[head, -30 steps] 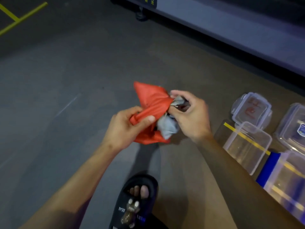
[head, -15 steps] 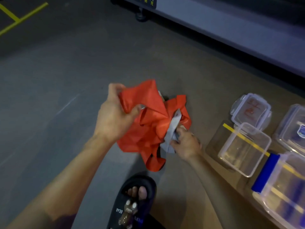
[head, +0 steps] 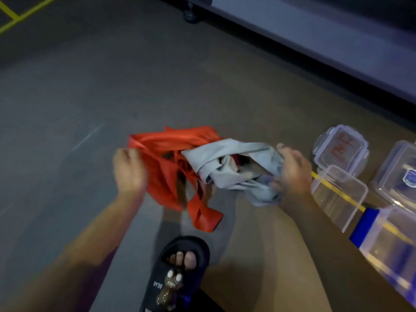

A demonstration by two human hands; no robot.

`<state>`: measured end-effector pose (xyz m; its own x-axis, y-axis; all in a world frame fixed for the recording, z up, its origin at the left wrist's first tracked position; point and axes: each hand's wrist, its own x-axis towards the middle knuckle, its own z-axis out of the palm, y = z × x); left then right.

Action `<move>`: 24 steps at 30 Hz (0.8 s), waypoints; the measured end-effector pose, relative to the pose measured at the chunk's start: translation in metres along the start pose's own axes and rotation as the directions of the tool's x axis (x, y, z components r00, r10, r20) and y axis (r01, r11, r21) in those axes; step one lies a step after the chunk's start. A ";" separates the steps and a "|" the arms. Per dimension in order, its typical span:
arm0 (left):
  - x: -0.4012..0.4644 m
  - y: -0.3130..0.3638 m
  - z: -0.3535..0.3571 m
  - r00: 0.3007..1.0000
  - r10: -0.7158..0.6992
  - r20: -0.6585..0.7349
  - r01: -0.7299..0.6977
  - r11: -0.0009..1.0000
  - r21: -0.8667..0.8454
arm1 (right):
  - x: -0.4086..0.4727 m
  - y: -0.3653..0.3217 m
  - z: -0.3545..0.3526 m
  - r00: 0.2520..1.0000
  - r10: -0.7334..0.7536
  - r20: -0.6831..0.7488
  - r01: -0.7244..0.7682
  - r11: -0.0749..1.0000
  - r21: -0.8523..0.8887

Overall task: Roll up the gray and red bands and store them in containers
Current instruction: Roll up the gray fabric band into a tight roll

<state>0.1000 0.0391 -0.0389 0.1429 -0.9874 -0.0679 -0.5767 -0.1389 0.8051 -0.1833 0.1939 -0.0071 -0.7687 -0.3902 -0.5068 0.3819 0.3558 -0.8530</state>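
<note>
A tangled red band (head: 171,167) hangs in the air above the floor, and my left hand (head: 129,171) grips its left end. A crumpled gray band (head: 234,167), still looped into the red one at the middle, is held by my right hand (head: 292,170) at its right side. The hands are blurred by motion. On the floor just right of my right hand stands an open clear container (head: 338,194). A clear lid with red print (head: 341,147) lies behind it.
More clear containers and lids (head: 398,174) line the floor at the right, one with a blue strip (head: 363,226). My foot in a black slipper (head: 177,273) is below the bands. A low grey platform with a caster wheel (head: 191,16) runs along the top.
My hands have pulled apart. The gray band has come out to the right of the red one, and the red bundle has stretched out leftward.
</note>
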 end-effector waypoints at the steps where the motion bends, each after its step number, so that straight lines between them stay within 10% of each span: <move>1: 0.012 0.002 -0.012 0.992 -0.061 -0.112 0.048 0.992 -0.120 | 0.003 0.009 -0.005 0.983 -0.159 -0.091 0.146 0.979 -0.142; 3: 0.029 0.014 -0.029 0.957 -0.177 -0.229 0.108 0.953 -0.284 | -0.001 0.025 -0.010 0.931 -0.362 -0.048 0.316 0.866 -0.388; 6: 0.031 0.026 -0.038 0.985 -0.026 -0.173 -0.002 0.987 -0.163 | -0.002 0.050 -0.010 0.927 -0.246 0.281 0.374 0.618 -0.691; 9: 0.011 0.030 -0.019 0.969 0.217 0.115 -0.224 0.973 0.055 | -0.012 0.072 0.004 0.887 0.064 0.458 0.407 0.364 -0.838; 12: -0.009 0.036 0.011 0.776 0.205 0.597 -0.442 0.852 0.282 | -0.022 0.084 0.010 0.889 0.060 0.454 0.432 0.221 -0.875; 16: -0.024 0.016 0.036 0.676 -0.150 0.721 -0.531 0.579 0.618 | -0.022 0.086 0.010 0.846 -0.187 0.499 0.533 0.316 -0.785; 20: -0.031 0.009 0.035 0.732 -0.039 0.680 -0.552 0.551 0.626 | -0.022 0.035 0.019 0.942 -0.167 0.290 0.230 0.953 -0.200; 24: -0.011 0.003 0.010 0.814 0.060 0.578 -0.480 0.629 0.611 | -0.008 -0.018 0.015 0.961 0.020 0.277 -0.131 0.913 0.387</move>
<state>0.0884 0.0486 -0.0417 -0.3831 -0.8558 -0.3476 -0.9231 0.3403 0.1793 -0.1767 0.1781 0.0108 -0.5887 -0.6026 -0.5388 0.6478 0.0469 -0.7603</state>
